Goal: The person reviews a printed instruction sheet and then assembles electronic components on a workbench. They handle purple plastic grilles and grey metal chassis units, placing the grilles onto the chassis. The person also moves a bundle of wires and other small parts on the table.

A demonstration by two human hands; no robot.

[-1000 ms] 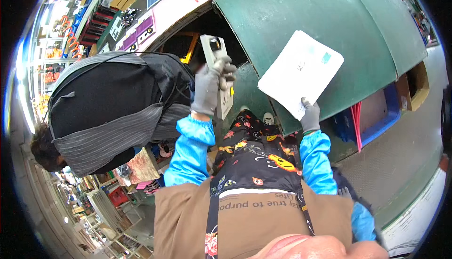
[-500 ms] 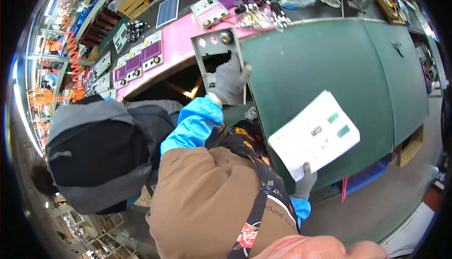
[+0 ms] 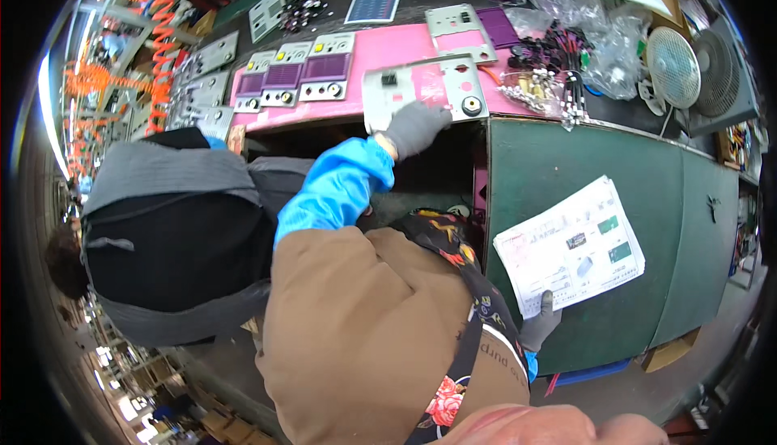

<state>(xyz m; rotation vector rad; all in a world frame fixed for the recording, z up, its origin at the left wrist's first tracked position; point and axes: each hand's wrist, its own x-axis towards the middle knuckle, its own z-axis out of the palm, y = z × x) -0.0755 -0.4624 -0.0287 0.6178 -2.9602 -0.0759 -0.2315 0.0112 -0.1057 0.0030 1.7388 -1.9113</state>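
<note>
My left hand [image 3: 414, 129], in a grey glove, grips the lower edge of a light grey panel [image 3: 380, 97]. The panel has cut-out openings, a small black part on one side and a round black knob with a brass-coloured centre on the other. It is held at the front edge of the pink work mat [image 3: 405, 42]. In my right hand [image 3: 538, 327], also gloved, is a stack of printed sheets [image 3: 566, 242], pinched at its near edge with the thumb on top. The sheets are above the green tabletop [image 3: 558, 153].
Grey panels with purple grilles [image 3: 326, 66] line the mat's left part; a bare panel [image 3: 460, 32] lies behind mine. Cables [image 3: 571, 64], plastic bags [image 3: 619, 48] and a fan [image 3: 672, 58] stand to the right. Close on my left is a person in black and grey [image 3: 178, 234].
The panel in my left hand has turned from upright to lengthwise and now lies nearer the mat. My view has shifted left. The sheets stay in my right hand, slightly turned.
</note>
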